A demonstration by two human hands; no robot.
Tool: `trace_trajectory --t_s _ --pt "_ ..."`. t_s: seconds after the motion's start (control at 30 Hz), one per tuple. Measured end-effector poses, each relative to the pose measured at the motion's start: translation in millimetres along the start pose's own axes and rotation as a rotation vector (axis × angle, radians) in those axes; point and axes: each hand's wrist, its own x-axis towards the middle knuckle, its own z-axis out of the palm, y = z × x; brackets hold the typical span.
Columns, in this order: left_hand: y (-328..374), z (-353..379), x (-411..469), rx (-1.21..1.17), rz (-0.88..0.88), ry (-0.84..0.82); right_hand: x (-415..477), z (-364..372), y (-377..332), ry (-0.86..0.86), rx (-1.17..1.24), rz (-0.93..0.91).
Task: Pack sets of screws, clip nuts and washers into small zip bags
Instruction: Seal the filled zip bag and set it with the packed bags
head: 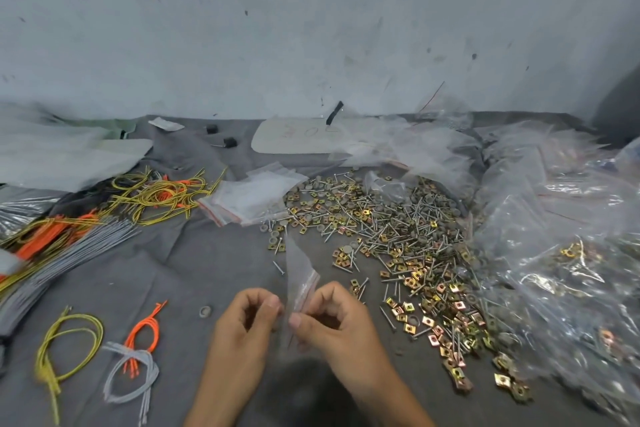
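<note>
The bag (298, 274) is held up at the pile's (398, 236) near-left edge, off the cloth, pinched between both hands. Its long axis runs away from the person, with the far tip pointing toward the pile's left rim. The end with the red zip strip sits down at the fingers.

The left hand (242, 319) pinches one side of that end between thumb and forefinger, and the right hand (334, 317) pinches the other side the same way. The remaining fingers of both hands are curled in and hold nothing. The bag is seen nearly edge-on, so it cannot be told whether its mouth has parted yet. It looks empty.

The step in hand is probably pulling the mouth open. The right hand is the one nearer the pile, with loose clip nuts (401, 315) just beyond its knuckles. It would likely do the picking while the left hand keeps hold of the bag, mouth turned toward the pile.
</note>
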Motion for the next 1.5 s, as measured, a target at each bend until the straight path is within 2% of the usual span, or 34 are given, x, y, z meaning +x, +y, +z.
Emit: trace_trajectory --t_s 0.17,0.27,0.4,0.5,0.57,0.63,0.7,0.8,0.87,0.97,1.03,1.2,1.27,1.5 --pt "1.9 4.8 -8.6 0.021 0.008 -0.153 -5.7 1.0 1.3 -0.029 -0.049 0.009" --pt "5.0 2.6 -7.5 -0.022 -0.003 -0.188 -8.9 -2.6 -0.1 -0.036 -0.065 0.008" --pt "6.6 -1.3 -5.7 0.077 0.051 -0.131 -11.8 -6.7 -3.6 0.017 0.006 0.017" --pt "2.1 -12.1 -2.8 0.336 0.141 -0.047 -12.3 -10.4 -0.6 0.104 0.011 0.0" --pt "1.2 -16.8 -2.7 0.346 0.083 -0.025 -15.3 -11.1 3.6 0.135 -0.062 -0.035" --pt "3.0 -7.7 -6.6 0.221 -0.037 -0.037 -19.8 -8.0 8.4 0.131 -0.263 -0.111" --pt "0.3 4.8 -12.5 0.181 -0.075 -0.043 -25.0 0.2 13.7 0.087 -0.493 -0.212" --pt "-6.1 4.7 -18.1 0.253 0.03 0.016 -30.2 11.4 17.6 0.087 -0.672 -0.328" --pt "-6.6 -6.0 -17.5 0.398 0.127 0.063 -33.4 11.5 18.9 0.059 -0.747 -0.357" --pt "-2.1 -13.1 -19.1 0.635 0.28 0.035 -33.9 10.9 23.4 -0.054 -0.937 -0.28" --pt "-2.9 -10.5 -22.7 0.731 0.362 0.006 -28.6 10.2 26.4 -0.081 -0.971 -0.204" --pt "-11.0 2.0 -30.5 0.669 0.381 -0.037 -20.4 8.5 27.5 -0.076 -0.848 -0.169" --pt "-15.9 4.1 -28.3 0.647 0.378 0.05 -21.8 8.0 29.2 -0.112 -0.871 -0.194" --pt "-24.6 -6.8 -11.8 0.608 0.593 0.321 -22.1 10.4 35.7 -0.162 -0.985 -0.256"
